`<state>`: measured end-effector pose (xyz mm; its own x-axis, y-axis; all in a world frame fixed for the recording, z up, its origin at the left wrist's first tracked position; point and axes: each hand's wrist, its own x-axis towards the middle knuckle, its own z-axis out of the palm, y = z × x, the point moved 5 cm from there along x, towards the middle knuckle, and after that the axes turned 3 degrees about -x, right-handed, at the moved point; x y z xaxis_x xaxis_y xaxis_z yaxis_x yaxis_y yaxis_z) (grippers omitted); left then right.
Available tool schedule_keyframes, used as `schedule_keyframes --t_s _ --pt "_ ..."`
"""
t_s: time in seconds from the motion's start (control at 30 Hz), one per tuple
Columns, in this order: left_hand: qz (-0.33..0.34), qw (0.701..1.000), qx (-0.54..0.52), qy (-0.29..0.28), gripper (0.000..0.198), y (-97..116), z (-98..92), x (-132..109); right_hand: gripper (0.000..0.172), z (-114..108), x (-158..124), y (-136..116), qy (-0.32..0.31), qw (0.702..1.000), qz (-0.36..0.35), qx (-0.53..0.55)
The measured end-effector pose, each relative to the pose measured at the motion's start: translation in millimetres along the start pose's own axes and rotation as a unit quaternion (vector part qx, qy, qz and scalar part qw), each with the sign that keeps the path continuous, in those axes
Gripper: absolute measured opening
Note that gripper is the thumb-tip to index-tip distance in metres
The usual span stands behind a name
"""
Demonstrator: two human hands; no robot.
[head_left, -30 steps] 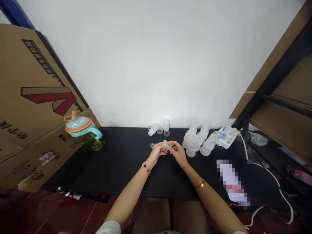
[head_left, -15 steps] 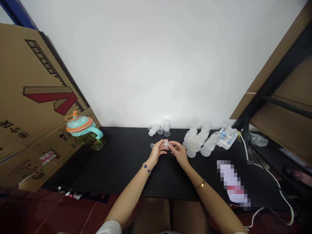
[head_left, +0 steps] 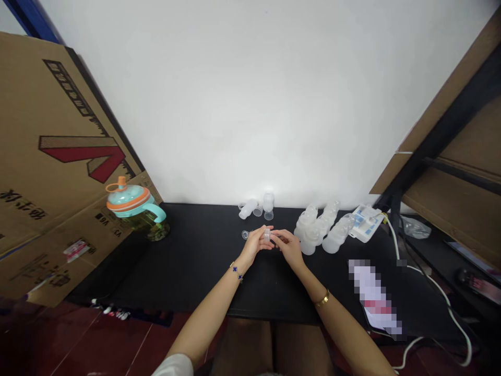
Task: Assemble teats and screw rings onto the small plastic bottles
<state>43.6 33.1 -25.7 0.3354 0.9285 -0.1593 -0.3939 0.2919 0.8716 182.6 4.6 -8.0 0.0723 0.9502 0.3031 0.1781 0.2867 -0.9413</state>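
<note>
Left hand point(head_left: 255, 244): holds a small clear cap point(head_left: 267, 235) between thumb and fingers, clamped on it; wears a bracelet with blue shapes at the wrist.
Cap: sits between the two hands, over the middle of the black table point(head_left: 176, 266).
Right hand point(head_left: 290, 250): comes in from the right with fingertips at the cap's side; cannot tell whether clamped or merely touching. Wears a gold bracelet at the wrist.
Cardboard point(head_left: 23, 120): stands at far left, printed with a red and brown shape.
Drinking jug point(head_left: 131, 206): stands near the cardboard, topped with a turquoise and orange lid.
Clear ring point(head_left: 245, 235): lies just beside the left hand.
Clear pieces point(head_left: 249, 209): gather beyond the hands, near the white wall point(head_left: 250, 104).
Cloudy bottles point(head_left: 311, 237): stand clustered near the right hand.
White box point(head_left: 367, 223): lies just beyond the bottles, with blue markings.
Flat item point(head_left: 373, 300): lies nearer the table's front edge, blurred out.
White cable point(head_left: 446, 292): curves down the right side.
</note>
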Motion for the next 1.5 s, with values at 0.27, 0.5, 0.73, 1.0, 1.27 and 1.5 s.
schedule_keyframes --t_s 0.27,0.5,0.73,1.0,1.27,1.5 --pt "0.021 0.999 0.033 0.011 0.060 -0.9 1.7 -0.8 0.033 0.2 -1.2 -7.2 0.000 0.999 -0.029 -0.019" --pt "0.050 0.997 0.053 0.015 0.060 0.5 1.5 -3.5 0.025 2.5 -3.9 -14.4 -0.005 0.993 -0.093 -0.070" --pt "0.059 0.994 0.090 0.028 0.060 -3.3 5.4 -6.9 0.018 9.2 -8.3 -10.5 -0.006 0.987 -0.092 -0.134" --pt "0.091 0.983 0.159 0.031 0.041 -0.8 -5.9 2.8 0.033 -7.7 0.1 -3.2 0.063 0.985 -0.068 -0.147" --pt "0.025 0.996 0.086 0.029 0.043 -7.3 -11.1 4.9 0.033 -4.0 -3.3 -0.5 0.036 0.995 -0.030 -0.086" --pt "0.009 1.000 0.016 0.021 0.042 -3.1 -8.1 -0.1 0.039 0.5 -1.3 1.0 0.018 0.996 -0.040 -0.079"
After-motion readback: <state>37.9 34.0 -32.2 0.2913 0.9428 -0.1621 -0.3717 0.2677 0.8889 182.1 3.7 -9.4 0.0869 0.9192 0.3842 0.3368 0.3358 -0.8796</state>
